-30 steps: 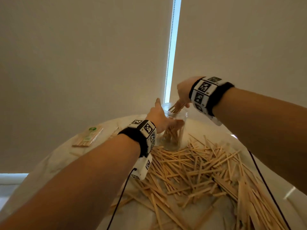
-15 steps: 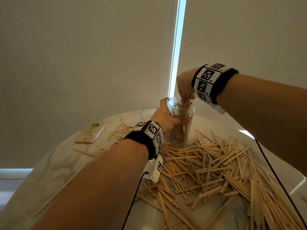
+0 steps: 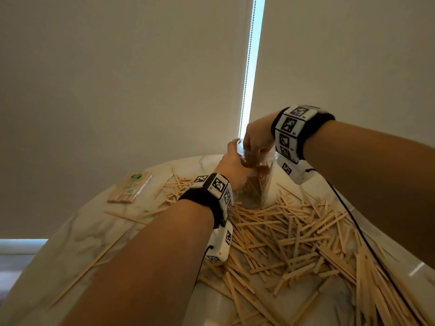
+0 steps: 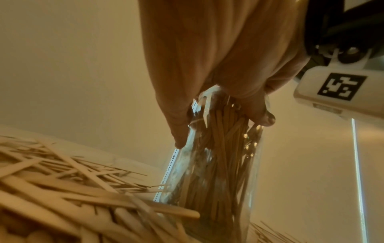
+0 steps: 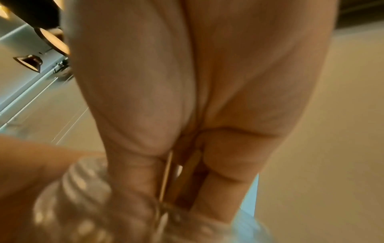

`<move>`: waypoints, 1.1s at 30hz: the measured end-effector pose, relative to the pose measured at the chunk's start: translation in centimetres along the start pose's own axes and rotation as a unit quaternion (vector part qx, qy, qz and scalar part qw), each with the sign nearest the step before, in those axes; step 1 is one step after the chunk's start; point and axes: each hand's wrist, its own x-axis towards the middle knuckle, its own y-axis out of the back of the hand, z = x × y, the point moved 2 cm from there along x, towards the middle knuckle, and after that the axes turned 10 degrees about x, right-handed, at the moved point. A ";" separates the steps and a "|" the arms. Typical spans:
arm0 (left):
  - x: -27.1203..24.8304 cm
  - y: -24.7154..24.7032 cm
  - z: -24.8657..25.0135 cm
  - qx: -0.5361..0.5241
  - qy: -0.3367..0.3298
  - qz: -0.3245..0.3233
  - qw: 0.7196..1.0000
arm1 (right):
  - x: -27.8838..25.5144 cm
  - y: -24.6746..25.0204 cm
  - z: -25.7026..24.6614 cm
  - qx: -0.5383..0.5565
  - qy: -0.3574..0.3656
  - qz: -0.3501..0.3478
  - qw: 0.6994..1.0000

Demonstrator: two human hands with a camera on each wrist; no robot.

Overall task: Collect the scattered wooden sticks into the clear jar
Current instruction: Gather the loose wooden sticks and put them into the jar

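Loose wooden sticks [image 3: 294, 234] piled on marble surface [image 3: 77, 234], near edge to jar base. Left hand [image 3: 235, 168] grip wrapped round clear jar [image 3: 256, 184], upright mid-surface, part full of sticks. Right hand [image 3: 255, 137] at jar mouth, fingers [image 5: 133, 172] pinching few sticks. Wrapped stick pack [image 3: 130, 190] far left.

A round white marble-patterned tabletop [image 3: 70, 231] with grey veins fills the lower part of the head view. Near its far left edge lies a flat clear-wrapped packet of pale sticks with a green label [image 3: 130, 188]. Behind the table hang two plain beige roller blinds [image 3: 117, 78], with a narrow bright strip of daylight [image 3: 255, 55] between them and a beaded pull chain [image 3: 247, 67] just left of that strip.
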 end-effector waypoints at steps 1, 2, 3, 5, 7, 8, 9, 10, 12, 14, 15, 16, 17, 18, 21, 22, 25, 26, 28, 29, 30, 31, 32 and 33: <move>0.0 0.0 0.0 0.000 -0.001 -0.002 1.000 | 0.2 -0.5 0.1 -0.036 -0.002 -0.012 0.999; -0.1 0.0 0.0 -0.002 -0.002 -0.001 1.000 | 0.2 -0.9 0.1 -0.082 -0.005 -0.021 0.996; -0.1 0.0 0.0 -0.005 -0.005 0.001 1.000 | 0.1 -1.1 0.1 -0.116 -0.002 -0.019 0.993; -0.1 0.0 -0.2 -0.010 -0.005 0.004 1.000 | -0.3 -0.8 0.0 -0.118 0.001 -0.030 0.993; -0.1 0.0 -0.3 -0.010 -0.006 0.004 1.000 | -0.9 0.0 0.0 -0.081 0.003 -0.060 0.995; -0.1 0.0 -0.2 -0.009 -0.008 0.004 1.000 | -1.0 0.3 0.0 -0.050 0.000 -0.060 0.997; -0.1 0.0 -0.3 -0.009 -0.009 0.004 1.000 | -0.9 0.5 0.1 -0.016 0.000 -0.048 0.999; -0.1 0.0 -0.3 -0.009 -0.009 0.002 1.000 | -1.0 0.5 0.1 0.005 0.001 -0.032 0.999; -0.2 0.1 -0.2 0.002 -0.007 0.001 1.000 | -0.9 0.0 -0.1 0.024 0.008 -0.013 1.000; -0.3 0.2 -0.1 0.008 -0.005 0.002 1.000 | -0.8 -0.6 -0.1 0.029 0.002 -0.005 1.000; -0.3 0.2 -0.1 0.009 -0.004 0.002 1.000 | -1.0 -0.7 0.0 0.045 0.002 -0.001 0.999; -0.4 0.2 -0.1 0.007 -0.003 0.001 1.000 | -1.5 -0.4 0.0 0.067 0.006 0.004 0.998; -0.3 0.2 -0.1 0.002 -0.002 0.002 1.000 | -2.0 -0.1 0.1 0.093 0.016 0.008 0.996; -0.4 0.3 -0.1 -0.007 0.001 0.003 1.000 | -2.5 0.4 0.2 0.125 0.021 0.019 0.992; -1.0 0.4 0.6 0.002 0.023 0.002 1.000 | -4.7 1.6 0.7 0.204 0.023 0.092 0.974; -1.5 0.5 1.0 0.031 0.042 -0.009 0.999 | -5.7 1.8 0.7 0.203 0.023 0.115 0.972; -3.2 1.4 1.2 0.147 0.111 -0.041 0.982 | -8.8 2.0 1.3 0.229 0.018 0.179 0.957; -3.9 1.6 1.1 0.177 0.120 -0.040 0.976 | -10.0 1.8 1.5 0.242 0.014 0.184 0.952; -6.0 2.1 0.9 0.228 0.118 -0.032 0.966 | -12.4 0.5 2.0 0.246 -0.001 0.172 0.954; -7.5 2.3 1.0 0.256 0.108 -0.036 0.960 | -13.6 -0.5 2.2 0.244 -0.008 0.156 0.957; -9.2 2.6 1.2 0.281 0.093 -0.039 0.955 | -14.9 -1.6 2.3 0.247 -0.017 0.140 0.959; -10.9 2.9 1.3 0.306 0.074 -0.044 0.948 | -16.3 -2.8 2.5 0.251 -0.029 0.127 0.959; -12.9 3.0 1.5 0.326 0.060 -0.056 0.942 | -17.7 -4.1 2.7 0.253 -0.036 0.110 0.961; -16.7 3.0 2.2 0.346 0.058 -0.076 0.933 | -20.9 -5.7 2.7 0.255 -0.046 0.093 0.961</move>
